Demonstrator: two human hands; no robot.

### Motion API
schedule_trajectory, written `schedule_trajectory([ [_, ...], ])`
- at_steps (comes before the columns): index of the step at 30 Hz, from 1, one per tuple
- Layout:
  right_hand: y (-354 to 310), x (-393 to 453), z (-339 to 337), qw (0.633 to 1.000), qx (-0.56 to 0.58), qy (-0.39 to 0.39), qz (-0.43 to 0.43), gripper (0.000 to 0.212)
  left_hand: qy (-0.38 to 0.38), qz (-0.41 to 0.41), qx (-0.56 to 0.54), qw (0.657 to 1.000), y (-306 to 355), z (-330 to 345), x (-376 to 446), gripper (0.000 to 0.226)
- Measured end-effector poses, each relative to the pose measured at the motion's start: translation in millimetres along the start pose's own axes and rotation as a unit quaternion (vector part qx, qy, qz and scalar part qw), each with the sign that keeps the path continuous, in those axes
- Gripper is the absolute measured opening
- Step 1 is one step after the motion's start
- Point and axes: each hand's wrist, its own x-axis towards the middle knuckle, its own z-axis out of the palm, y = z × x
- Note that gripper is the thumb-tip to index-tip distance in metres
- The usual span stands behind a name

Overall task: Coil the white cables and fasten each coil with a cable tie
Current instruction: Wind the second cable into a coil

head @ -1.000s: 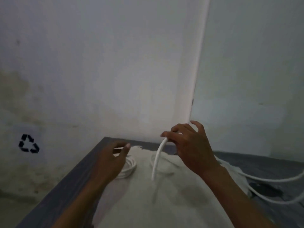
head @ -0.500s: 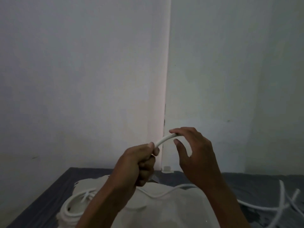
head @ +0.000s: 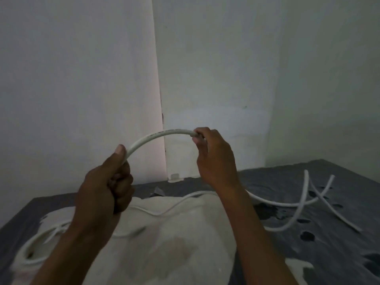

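Note:
A white cable (head: 156, 136) arches in the air between my two hands. My left hand (head: 107, 186) grips its lower left part in a fist, thumb up along the cable. My right hand (head: 213, 157) pinches the other end of the arch with fingertips. More of the white cable (head: 273, 203) trails off to the right over the dark surface, crossing other loose white lengths (head: 320, 194). A finished white coil (head: 30, 249) lies at the lower left, partly behind my left forearm. No cable tie is visible.
A pale cloth (head: 176, 239) covers the middle of a dark grey sheet (head: 339, 254) with black spots. White walls meet in a corner just behind the surface. A small pale fitting (head: 174, 176) sits at the wall's base.
My left hand left the coil, rose and took hold of the cable. My hands have moved apart, bending the cable into a wider arch. The view has shifted right.

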Motion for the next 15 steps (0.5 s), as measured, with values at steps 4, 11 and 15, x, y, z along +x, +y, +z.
schedule_trajectory([
  [4, 9, -9, 11, 0.999, 0.014, -0.038, 0.002, 0.023, 0.028, 0.042, -0.102, 0.994, -17, 11, 0, 0.047],
  [11, -27, -26, 40, 0.979, 0.187, -0.078, -0.023, 0.024, 0.116, 0.140, -0.136, 0.974, -8, 5, 0, 0.053],
  [15, -38, -26, 42, 0.973, 0.213, -0.063, -0.065, 0.034, 0.150, 0.157, -0.158, 0.963, -7, -1, 6, 0.052],
])
